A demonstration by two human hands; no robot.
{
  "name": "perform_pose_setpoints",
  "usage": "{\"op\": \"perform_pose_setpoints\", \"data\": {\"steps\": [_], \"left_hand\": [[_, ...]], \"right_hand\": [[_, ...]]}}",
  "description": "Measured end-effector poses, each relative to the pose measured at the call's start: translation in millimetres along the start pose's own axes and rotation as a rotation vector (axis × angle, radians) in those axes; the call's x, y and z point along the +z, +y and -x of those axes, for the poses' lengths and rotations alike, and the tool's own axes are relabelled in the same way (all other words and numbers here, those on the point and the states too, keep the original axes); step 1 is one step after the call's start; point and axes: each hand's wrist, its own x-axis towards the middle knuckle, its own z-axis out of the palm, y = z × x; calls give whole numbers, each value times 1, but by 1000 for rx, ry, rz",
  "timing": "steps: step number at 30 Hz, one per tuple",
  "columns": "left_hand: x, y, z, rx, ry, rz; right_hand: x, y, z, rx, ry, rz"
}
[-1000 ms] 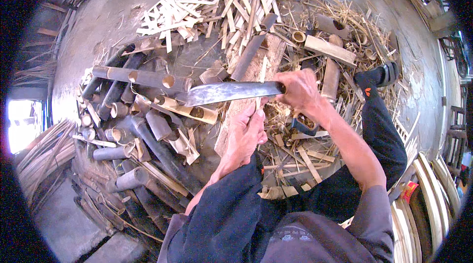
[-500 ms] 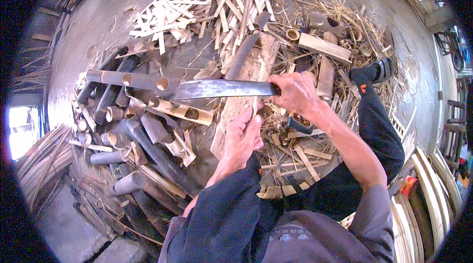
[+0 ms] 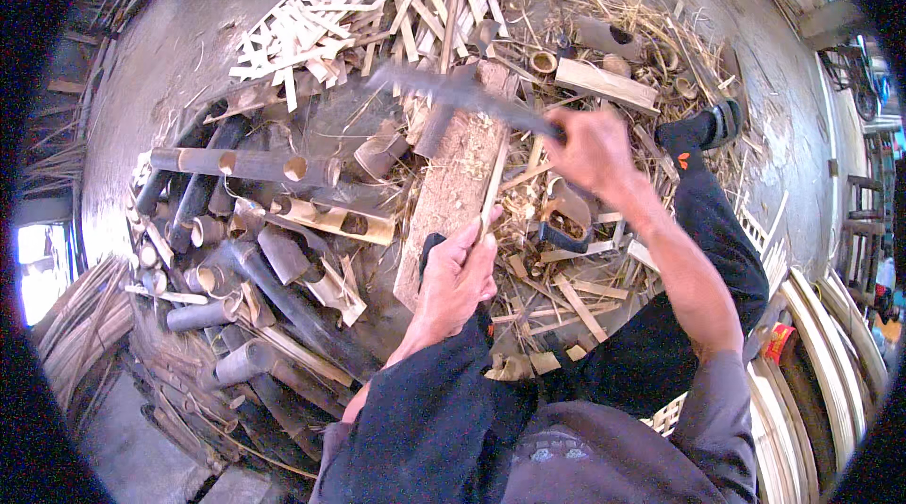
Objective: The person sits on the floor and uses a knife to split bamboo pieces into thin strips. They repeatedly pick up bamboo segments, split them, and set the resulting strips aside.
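Observation:
My right hand is closed round the handle of a machete, whose long dark blade points to the far left and is smeared by motion. The blade hangs over the far part of a worn wooden plank that lies lengthwise in front of me. Near the plank's right edge, my left hand pinches the near end of a thin bamboo strip between thumb and fingers. The strip points away from me, and blade and strip look apart. Shavings lie on the plank.
Dark bamboo tubes, some notched, are heaped at the left. Pale split strips lie in piles at the far side. Beyond my right hand are a squared wooden block and scattered shavings. Long slats stand at the near right.
The machete has swung up and away from the strip, its tip now farther off, and my right hand has shifted slightly right. My left hand still grips the strip in nearly the same place.

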Motion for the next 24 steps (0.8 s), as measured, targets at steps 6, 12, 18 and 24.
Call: {"op": "perform_pose_setpoints", "data": {"steps": [6, 12, 18, 24], "left_hand": [[9, -2, -9, -31, -54, -34], [-14, -1, 18, 3, 58, -167], [-10, -20, -26, 296, 280, -563], [-31, -36, -36, 157, 285, -377]], "right_hand": [[16, 10, 10, -247, 2, -53], [13, 95, -19, 478, 126, -92], [133, 8, 55, 357, -245, -235], [167, -3, 72, 499, -267, -322]]}}
